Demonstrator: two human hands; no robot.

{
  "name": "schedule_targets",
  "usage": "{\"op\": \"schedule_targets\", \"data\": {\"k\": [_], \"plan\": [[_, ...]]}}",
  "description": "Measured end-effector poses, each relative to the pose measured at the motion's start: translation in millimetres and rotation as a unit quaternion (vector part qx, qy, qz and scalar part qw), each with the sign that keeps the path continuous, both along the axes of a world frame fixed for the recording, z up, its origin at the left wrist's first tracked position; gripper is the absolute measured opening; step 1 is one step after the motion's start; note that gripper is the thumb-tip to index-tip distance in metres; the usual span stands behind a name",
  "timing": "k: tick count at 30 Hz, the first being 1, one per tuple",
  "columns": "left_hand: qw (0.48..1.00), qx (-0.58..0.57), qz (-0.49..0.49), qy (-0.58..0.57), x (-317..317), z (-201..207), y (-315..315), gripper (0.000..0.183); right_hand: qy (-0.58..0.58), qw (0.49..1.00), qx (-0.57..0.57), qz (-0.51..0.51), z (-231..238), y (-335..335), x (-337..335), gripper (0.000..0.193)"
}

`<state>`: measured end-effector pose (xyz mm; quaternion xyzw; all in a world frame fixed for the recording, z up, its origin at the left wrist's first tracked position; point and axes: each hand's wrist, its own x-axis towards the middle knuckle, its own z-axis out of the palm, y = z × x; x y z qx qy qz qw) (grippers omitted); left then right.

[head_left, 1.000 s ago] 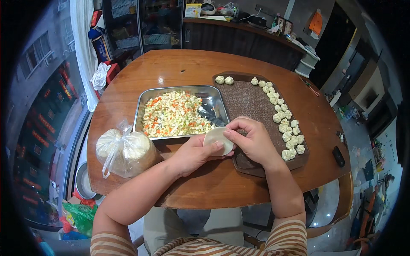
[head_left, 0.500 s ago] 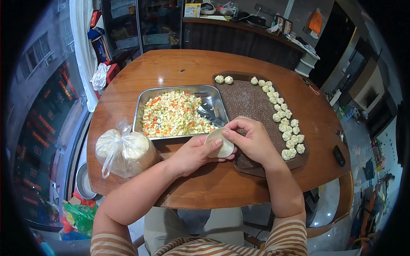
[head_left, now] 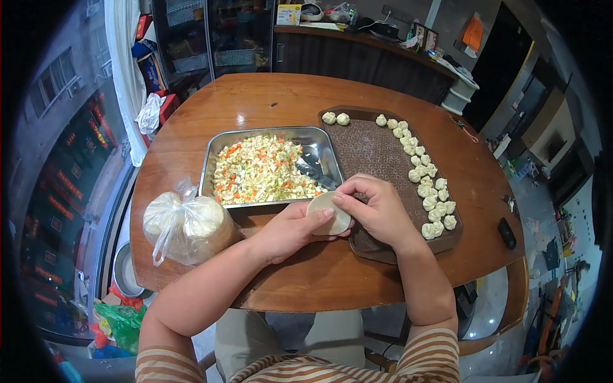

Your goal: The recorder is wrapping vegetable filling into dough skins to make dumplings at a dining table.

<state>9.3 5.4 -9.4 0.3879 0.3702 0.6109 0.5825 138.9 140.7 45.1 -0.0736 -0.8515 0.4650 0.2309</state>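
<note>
Between my hands, just above the near side of the table, is a round, pale dumpling wrapper [head_left: 334, 221]. My left hand [head_left: 295, 226] supports it from below, with the thumb lying on its face. My right hand [head_left: 372, 207] pinches its upper right edge between thumb and fingers. Beyond my hands stands a metal tray [head_left: 214, 148] of chopped filling [head_left: 258, 169], pale green and white with orange bits. A spoon [head_left: 313, 172] rests at the filling's right side, its handle partly hidden near my hands.
A brown patterned board [head_left: 367, 150] at the right carries several pleated dumplings [head_left: 429, 190] along its right side and two at its far left corner. A knotted plastic bag of dough [head_left: 191, 226] sits left of my left forearm. A dark, oblong object [head_left: 506, 233] lies near the table's right edge.
Almost nothing differs. The wrapper and both hands hold nearly the same place, and the view has shifted very slightly.
</note>
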Motion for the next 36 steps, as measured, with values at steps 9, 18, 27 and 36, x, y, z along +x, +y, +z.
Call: {"op": "schedule_targets", "data": {"k": [9,18,27,36], "plan": [[1.000,0.005,0.013,-0.028,0.1,-0.6,0.3,0.035,-0.007,0.999,0.045,-0.024,-4.8,6.6,0.1,0.016],[0.998,-0.012,0.056,-0.003,2.4,-0.1,-1.9,0.033,-0.002,0.999,0.047,-0.024,-2.3,4.0,0.2,0.017],[0.998,-0.006,0.036,0.049,-0.4,-0.5,-0.8,0.040,0.006,0.997,0.075,-0.028,-4.7,6.6,-0.3,0.016],[0.998,0.004,0.045,0.034,1.1,-1.1,-0.5,0.039,0.005,0.997,0.071,-0.033,-4.9,6.9,-0.6,0.017]]}}
